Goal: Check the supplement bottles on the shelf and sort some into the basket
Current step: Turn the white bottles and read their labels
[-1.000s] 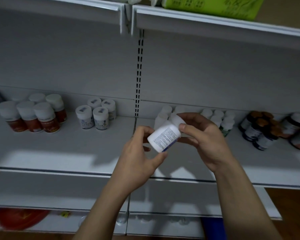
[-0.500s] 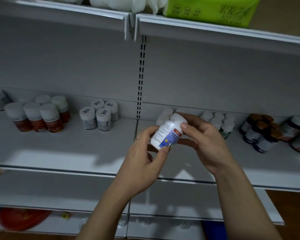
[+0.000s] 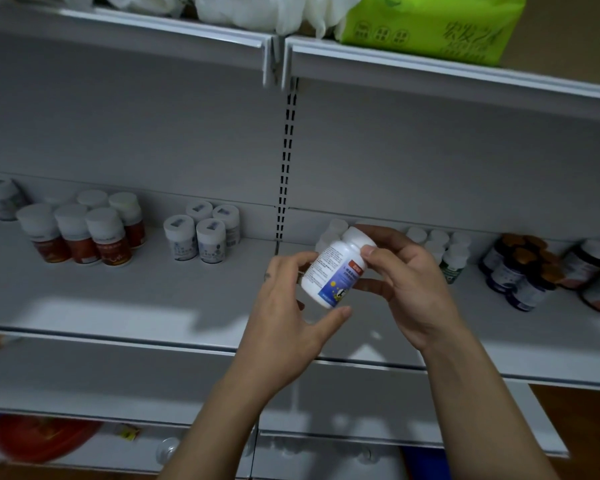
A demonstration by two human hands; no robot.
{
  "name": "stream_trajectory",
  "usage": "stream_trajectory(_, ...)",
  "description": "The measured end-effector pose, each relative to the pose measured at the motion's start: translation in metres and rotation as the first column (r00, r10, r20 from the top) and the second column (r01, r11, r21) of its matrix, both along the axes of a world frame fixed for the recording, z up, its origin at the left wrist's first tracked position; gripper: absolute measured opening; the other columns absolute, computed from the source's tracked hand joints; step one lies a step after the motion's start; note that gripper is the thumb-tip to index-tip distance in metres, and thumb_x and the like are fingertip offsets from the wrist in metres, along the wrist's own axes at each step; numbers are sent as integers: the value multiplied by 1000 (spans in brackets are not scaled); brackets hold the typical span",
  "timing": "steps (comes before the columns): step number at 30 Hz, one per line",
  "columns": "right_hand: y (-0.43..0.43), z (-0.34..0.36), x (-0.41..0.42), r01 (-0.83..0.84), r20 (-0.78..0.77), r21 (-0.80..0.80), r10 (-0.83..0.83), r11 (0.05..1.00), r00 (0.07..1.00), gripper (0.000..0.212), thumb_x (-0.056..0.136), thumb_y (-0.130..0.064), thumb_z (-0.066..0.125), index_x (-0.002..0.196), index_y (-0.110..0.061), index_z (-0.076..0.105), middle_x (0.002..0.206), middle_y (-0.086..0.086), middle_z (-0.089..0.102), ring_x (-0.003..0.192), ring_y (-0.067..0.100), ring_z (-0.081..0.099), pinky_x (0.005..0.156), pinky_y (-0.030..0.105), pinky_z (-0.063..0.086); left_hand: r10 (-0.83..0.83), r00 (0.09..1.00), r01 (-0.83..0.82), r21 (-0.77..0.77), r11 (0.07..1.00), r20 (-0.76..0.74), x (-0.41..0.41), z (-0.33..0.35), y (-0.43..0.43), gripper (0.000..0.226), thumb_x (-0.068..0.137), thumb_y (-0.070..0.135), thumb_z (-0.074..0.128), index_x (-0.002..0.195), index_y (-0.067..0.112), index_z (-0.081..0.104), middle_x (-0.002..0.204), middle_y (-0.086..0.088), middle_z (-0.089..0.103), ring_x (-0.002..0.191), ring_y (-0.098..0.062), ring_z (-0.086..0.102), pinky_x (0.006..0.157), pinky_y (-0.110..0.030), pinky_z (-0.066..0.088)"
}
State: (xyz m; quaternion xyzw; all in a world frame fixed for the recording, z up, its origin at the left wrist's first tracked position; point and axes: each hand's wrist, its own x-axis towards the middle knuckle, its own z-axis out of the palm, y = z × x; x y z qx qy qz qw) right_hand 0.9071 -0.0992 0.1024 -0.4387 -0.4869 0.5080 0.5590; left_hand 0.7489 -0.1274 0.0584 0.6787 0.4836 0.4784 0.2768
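White plastic with a blue label, the supplement bottle (image 3: 336, 268) lies tilted between both sets of fingers (image 3: 373, 252). The right hand (image 3: 409, 285) pinches it near the cap and the left hand (image 3: 284, 317) curls round its base, in the air just before the shelf (image 3: 118, 306). To check it well, roll it slowly with the print facing up and a light, secure hold. No basket shows.

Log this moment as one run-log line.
phase: label check | left hand: holds white bottle near base | right hand: pinches its cap end | pose: tilted, above shelf
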Motion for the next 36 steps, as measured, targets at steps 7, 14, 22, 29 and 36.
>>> stream_trajectory(7, 1, -1, -2, -34, -20, -7, 34, 999, 999, 21, 90, -3, 57, 98, -19, 69, 84, -1, 70, 81, 12, 67, 65, 28, 55, 29, 996, -21, -86, 996, 88, -4, -3, 2, 67, 77, 38, 78, 132, 32, 39, 112, 18, 57, 94, -5, 59, 75, -26, 52)
stream_trajectory(14, 0, -5, -3, -100, -80, 8, 100, 995, 992, 26, 79, -10, 61, 104, -14, 66, 93, 2, 71, 87, 13, 66, 70, 25, 55, -132, 990, 138, -122, 983, 53, -7, -1, -4, 34, 93, 47, 45, 125, 39, 40, 110, 22, 59, 83, -13, 63, 74, -39, 52)
stream_trajectory(22, 5, -6, -6, -36, -94, -30, 33, 999, 995, 24, 89, 1, 56, 95, -17, 69, 85, 0, 71, 82, 14, 67, 64, 25, 55, -93, 995, 98, -105, 990, 46, -6, -3, 0, 55, 80, 47, 69, 127, 37, 43, 120, 22, 50, 107, 6, 51, 79, -12, 45)
stream_trajectory(29, 5, -3, -15, 16, -34, -26, -17, 1000, 999, 23, 84, -3, 67, 106, -8, 65, 78, -4, 71, 79, 11, 69, 64, 28, 56, 18, 999, -20, -70, 997, -29, -6, -9, 9, 66, 71, 35, 83, 123, 37, 43, 115, 15, 34, 103, 10, 44, 83, -8, 43)
stream_trajectory(36, 6, -4, -14, 2, -3, -34, -2, 999, 1000, 38, 70, -26, 71, 103, -8, 69, 94, 3, 74, 91, 15, 69, 77, 31, 58, -17, 999, 21, -78, 997, 49, -11, -13, 10, 54, 87, 38, 67, 133, 32, 38, 124, 17, 50, 108, -5, 54, 82, -25, 51)
